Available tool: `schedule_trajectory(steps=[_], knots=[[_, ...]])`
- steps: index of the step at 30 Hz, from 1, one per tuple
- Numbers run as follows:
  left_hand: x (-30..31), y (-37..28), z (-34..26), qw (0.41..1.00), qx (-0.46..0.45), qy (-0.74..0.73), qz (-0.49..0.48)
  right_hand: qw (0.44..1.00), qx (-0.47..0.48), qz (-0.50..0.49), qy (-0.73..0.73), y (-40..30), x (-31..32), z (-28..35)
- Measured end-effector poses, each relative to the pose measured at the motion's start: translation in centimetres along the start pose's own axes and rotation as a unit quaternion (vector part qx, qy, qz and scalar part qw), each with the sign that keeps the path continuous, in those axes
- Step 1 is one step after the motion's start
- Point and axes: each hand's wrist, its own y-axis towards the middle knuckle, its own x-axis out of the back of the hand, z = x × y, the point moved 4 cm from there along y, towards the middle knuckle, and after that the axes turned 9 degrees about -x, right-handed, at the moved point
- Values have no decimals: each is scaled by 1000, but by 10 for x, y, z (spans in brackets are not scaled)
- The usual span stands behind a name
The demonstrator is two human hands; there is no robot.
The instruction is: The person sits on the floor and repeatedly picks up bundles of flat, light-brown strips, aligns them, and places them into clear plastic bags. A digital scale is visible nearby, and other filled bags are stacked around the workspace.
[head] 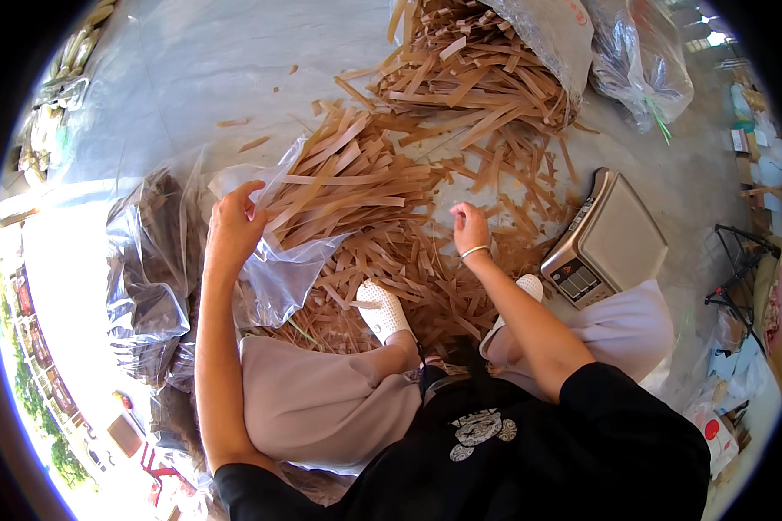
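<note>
My left hand (pixel 236 220) is at the left end of a pile of flat brown strips (pixel 358 176), over a clear plastic bag (pixel 277 280) spread around them. Its fingers are curved, with a small gap to the thumb; whether they pinch the film is unclear. To the right, my right hand (pixel 471 228), with a bangle (pixel 474 251) on the wrist, hangs above the scattered strips (pixel 423 273). The fingers of that hand are curled in, and nothing shows in them.
A larger heap of strips (pixel 476 84) spills from a plastic sack (pixel 554 39) ahead. At the right stands a digital scale (pixel 619 228). A tied bag (pixel 645 71) lies beyond it. Dark plastic-wrapped bundles (pixel 150 260) stand at my left. My shoes (pixel 381 309) rest among strips.
</note>
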Motion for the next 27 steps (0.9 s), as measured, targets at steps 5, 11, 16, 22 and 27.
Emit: schedule_trajectory(steps=[5,11,16,22,27], knots=[[-1,3,-4,1000,0,1,12,956,51,131,-257,-8,7,-44],[-2,1,-1,1000,-7,7,1,858,114,271,-422,-23,-3,-57],[-3,4,-1,1000,-4,4,17,761,189,431,-446,-38,-7,-32],[-7,5,5,1000,-18,8,16,808,119,257,-516,24,39,27],[-4,4,6,1000,-20,5,16,814,62,383,-433,54,59,44]])
